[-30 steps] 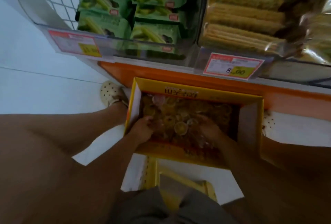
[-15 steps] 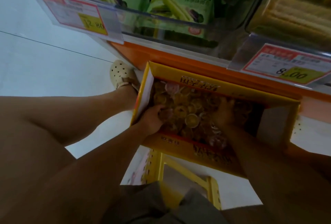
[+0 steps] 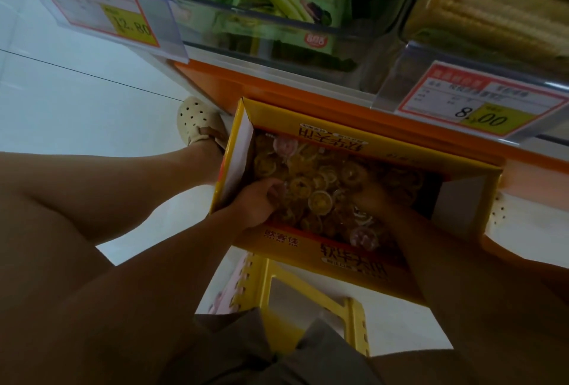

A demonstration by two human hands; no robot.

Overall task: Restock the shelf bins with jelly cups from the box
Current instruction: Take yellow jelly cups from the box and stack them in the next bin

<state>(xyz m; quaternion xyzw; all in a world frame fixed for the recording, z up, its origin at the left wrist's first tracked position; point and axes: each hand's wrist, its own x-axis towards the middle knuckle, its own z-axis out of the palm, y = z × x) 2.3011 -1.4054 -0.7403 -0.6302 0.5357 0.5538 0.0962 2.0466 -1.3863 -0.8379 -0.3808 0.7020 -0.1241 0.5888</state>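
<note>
Both hands (image 3: 257,202) deep in the box (image 3: 338,256) — among jelly cups (image 3: 320,201).

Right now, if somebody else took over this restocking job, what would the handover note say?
Left hand: down in the yellow box, fingers curled among the jelly cups; a firm hold can't be confirmed.
Right hand: also buried in the cups, grip hidden.
Box sits on the floor against the orange shelf base, still holding plenty of cups.
No cups visible in any bin here; the jelly bin isn't in view.
Left: scoop cups out, carry them to the bin, repeat.
</note>
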